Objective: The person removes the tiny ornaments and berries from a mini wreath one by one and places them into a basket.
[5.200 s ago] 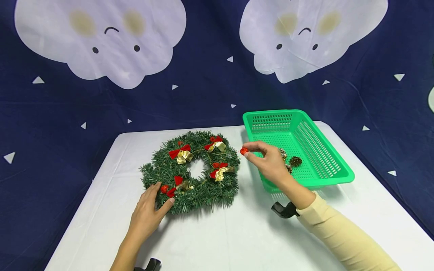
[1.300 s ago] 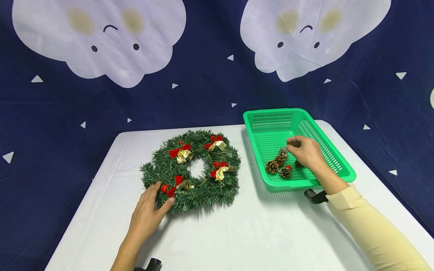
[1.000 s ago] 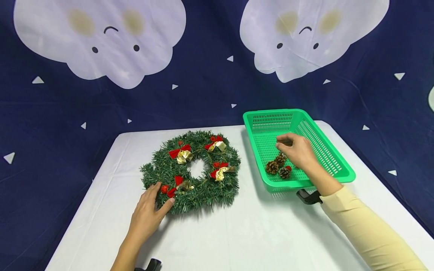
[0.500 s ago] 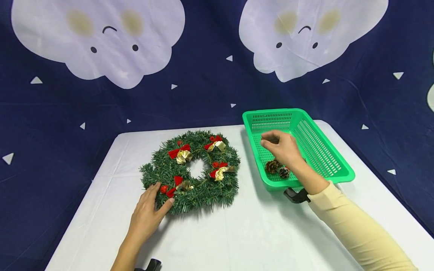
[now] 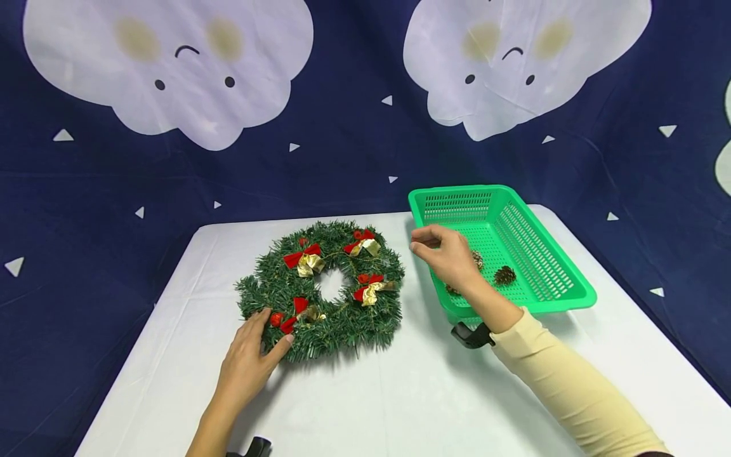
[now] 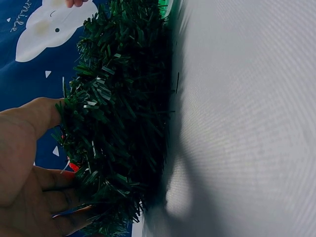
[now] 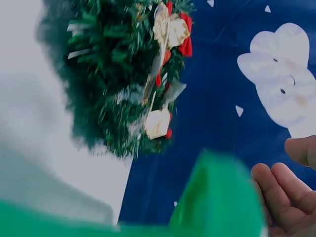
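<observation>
A green wreath (image 5: 348, 333) lies on the white table, trimmed with red-and-gold bows (image 5: 309, 263) and small red balls (image 5: 276, 319). My left hand (image 5: 247, 355) rests on its near left edge, thumb and fingers spread against the greenery, as the left wrist view also shows. Over the left rim of a green basket (image 5: 539, 235) hovers my right hand (image 5: 448, 257), thumb and fingertips close together with nothing seen between them. In the right wrist view its fingers (image 7: 281, 190) are apart from the thumb. A brown pine cone (image 5: 505, 275) sits in the basket; others are partly hidden behind the right hand.
The basket stands right of the wreath, a strip of white tablecloth (image 5: 414, 298) between them. Behind the table hangs a dark blue cloth (image 5: 342, 178) printed with clouds. Each wrist carries a black camera mount (image 5: 473, 335).
My right hand held a red ball earlier; a red ball then showed among the basket's cones. Since then the right hand has moved left across the basket. My left hand stays put.
</observation>
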A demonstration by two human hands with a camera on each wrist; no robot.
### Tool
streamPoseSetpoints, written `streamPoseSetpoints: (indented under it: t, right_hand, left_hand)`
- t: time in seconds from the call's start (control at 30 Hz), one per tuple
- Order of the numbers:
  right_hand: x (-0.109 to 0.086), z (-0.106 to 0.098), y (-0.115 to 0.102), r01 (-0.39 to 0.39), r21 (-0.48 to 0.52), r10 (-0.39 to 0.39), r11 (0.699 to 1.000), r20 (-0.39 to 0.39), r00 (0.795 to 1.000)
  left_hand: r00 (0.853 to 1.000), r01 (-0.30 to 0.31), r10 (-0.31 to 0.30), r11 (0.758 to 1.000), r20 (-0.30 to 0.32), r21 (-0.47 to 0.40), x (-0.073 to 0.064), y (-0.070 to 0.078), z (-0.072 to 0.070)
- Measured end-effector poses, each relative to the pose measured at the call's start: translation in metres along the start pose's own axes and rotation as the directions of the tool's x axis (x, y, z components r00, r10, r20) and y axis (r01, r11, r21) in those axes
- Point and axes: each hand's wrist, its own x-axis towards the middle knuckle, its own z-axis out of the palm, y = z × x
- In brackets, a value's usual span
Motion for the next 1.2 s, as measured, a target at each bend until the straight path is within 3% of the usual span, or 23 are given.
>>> streamPoseSetpoints:
  t: [0.57, 1.2]
  right_hand:
    - [-0.001, 0.049, -0.015, 0.036, 0.058, -0.036, 0.998, 0.002, 0.999]
    - [-0.002, 0.092, -0.004, 0.056, 0.026, -0.056, 0.998, -0.002, 0.998]
  left_hand:
    - [1.000, -0.007, 0.007, 1.000, -0.006, -0.001, 0.000, 0.000, 0.000]
    - [1.000, -0.010, 0.010, 1.000, -0.010, -0.001, 0.000, -0.001, 0.001]
